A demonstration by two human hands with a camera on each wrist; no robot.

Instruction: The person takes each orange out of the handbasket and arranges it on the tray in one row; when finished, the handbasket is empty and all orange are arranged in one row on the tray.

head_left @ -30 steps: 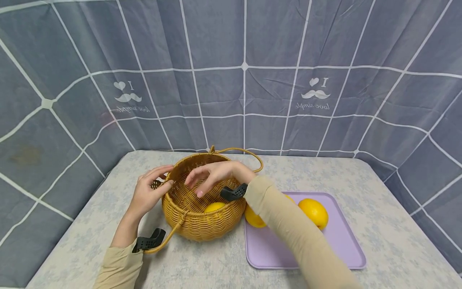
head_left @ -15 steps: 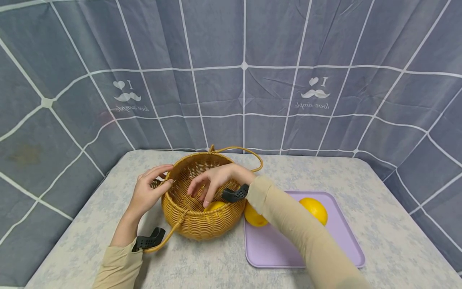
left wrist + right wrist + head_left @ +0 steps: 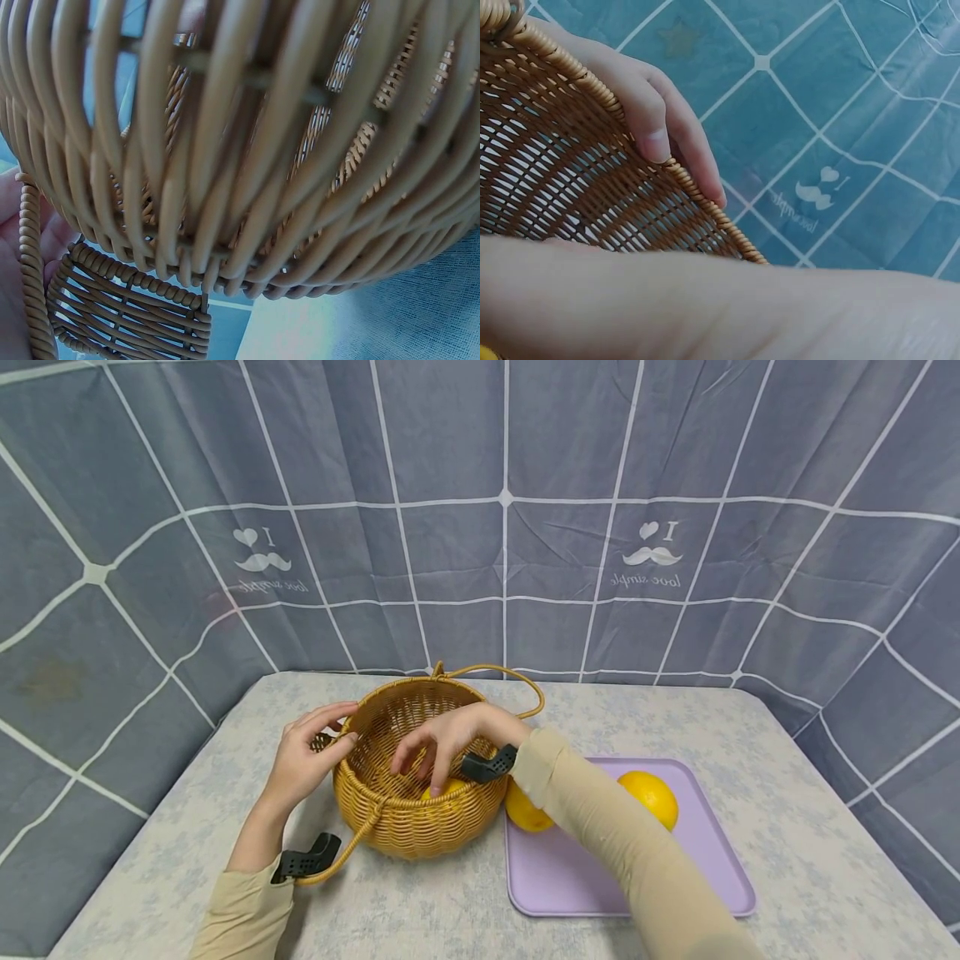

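A round wicker basket (image 3: pixel 420 827) stands on the table, its looped handles folded outward. My left hand (image 3: pixel 306 760) grips its left rim, thumb on the inner side; the right wrist view also shows this left hand (image 3: pixel 641 94) on the rim. Inside the basket lies a yellow citrus fruit (image 3: pixel 454 787), partly hidden by the near rim. My right hand (image 3: pixel 442 739) reaches down into the basket with loosely bent fingers, the thumb at the fruit. Only the basket's woven wall (image 3: pixel 225 150) fills most of the left wrist view.
Right of the basket lies a lilac tray (image 3: pixel 570 885). It bears one yellow fruit (image 3: pixel 651 797) and another yellow fruit (image 3: pixel 527 810) near the basket, partly covered by my right sleeve (image 3: pixel 615 835). A grey-blue checked curtain (image 3: pixel 465 552) hangs behind the table.
My right hand has moved down and slightly right inside the basket, bringing its thumb onto the fruit. The left hand keeps its hold on the rim.
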